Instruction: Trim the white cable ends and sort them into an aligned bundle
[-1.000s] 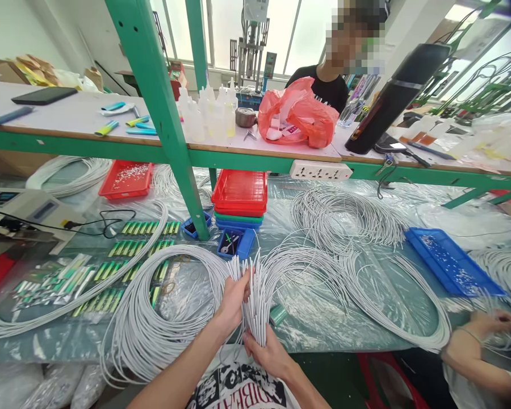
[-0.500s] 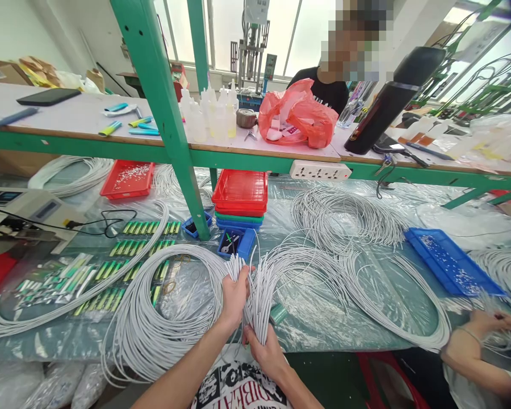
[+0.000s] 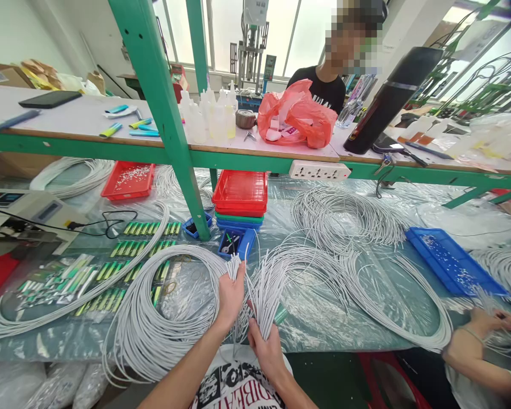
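Note:
My left hand (image 3: 230, 292) is closed round one end of a large coil of light grey cables (image 3: 140, 324), with the cut tips poking up above the thumb. Close to its right, my right hand (image 3: 266, 346) grips a fanned bunch of grey cable ends (image 3: 269, 287) from below. Those cables arc away to the right over the bench. One single cable stands up in the gap between the two hands. The fingers behind both bundles are partly hidden.
Stacked red trays (image 3: 241, 190) and a small blue bin (image 3: 236, 243) stand beyond my hands. A green shelf post (image 3: 170, 125) rises at centre left. More cable coils (image 3: 347, 218) and a blue tray (image 3: 453, 261) lie right, near a co-worker's arm (image 3: 472, 341). Green-yellow parts (image 3: 130, 264) lie left.
My left hand has shifted slightly left and down, so the gap between the two bundles is wider. The bunch in my right hand leans and fans out more to the right.

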`<state>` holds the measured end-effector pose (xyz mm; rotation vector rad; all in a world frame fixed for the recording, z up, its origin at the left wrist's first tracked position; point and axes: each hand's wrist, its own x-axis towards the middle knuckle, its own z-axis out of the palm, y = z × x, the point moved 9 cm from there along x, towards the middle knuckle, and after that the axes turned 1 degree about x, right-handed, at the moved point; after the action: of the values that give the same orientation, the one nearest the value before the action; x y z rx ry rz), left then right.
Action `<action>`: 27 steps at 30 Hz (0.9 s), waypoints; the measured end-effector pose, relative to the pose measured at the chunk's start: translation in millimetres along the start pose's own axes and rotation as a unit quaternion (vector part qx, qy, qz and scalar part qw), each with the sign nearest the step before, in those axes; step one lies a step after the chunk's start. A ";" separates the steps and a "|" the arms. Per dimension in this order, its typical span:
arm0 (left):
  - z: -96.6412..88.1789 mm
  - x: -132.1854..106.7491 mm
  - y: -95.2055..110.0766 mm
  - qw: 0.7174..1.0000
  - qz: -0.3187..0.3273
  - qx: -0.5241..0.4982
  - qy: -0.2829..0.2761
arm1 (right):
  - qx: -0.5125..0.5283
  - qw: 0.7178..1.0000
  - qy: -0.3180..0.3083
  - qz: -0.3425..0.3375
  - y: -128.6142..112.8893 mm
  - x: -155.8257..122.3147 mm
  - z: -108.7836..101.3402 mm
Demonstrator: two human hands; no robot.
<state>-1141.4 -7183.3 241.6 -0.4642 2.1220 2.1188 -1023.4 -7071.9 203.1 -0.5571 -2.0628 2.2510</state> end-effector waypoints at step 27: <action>-9.7 10.8 1.1 0.997 0.048 0.052 0.020 | 0.032 0.993 0.114 0.000 -14.9 12.2 -28.0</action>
<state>-1150.6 -7194.4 239.7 -0.4045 2.3073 2.0522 -1029.9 -7040.2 213.3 -0.7711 -1.8757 2.1298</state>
